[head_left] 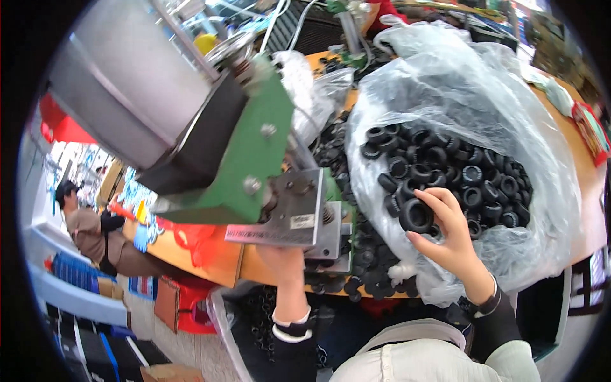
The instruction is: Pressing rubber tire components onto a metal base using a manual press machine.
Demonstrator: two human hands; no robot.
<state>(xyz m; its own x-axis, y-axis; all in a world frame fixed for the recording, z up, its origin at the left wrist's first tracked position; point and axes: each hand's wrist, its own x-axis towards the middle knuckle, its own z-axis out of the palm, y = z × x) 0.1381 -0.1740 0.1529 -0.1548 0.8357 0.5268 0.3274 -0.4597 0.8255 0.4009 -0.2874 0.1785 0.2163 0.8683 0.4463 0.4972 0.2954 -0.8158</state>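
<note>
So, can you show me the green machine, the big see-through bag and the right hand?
Green machine (248, 149): head view, on its green side.
See-through bag (439, 86): head view, on its crinkly plastic.
Right hand (454, 238): head view, its middle.

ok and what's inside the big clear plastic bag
Black tire-shaped rings lie heaped in the clear plastic bag, some with pale markings. The lower layers and the bag's bottom can't be seen, since the upper rings cover them.
</note>
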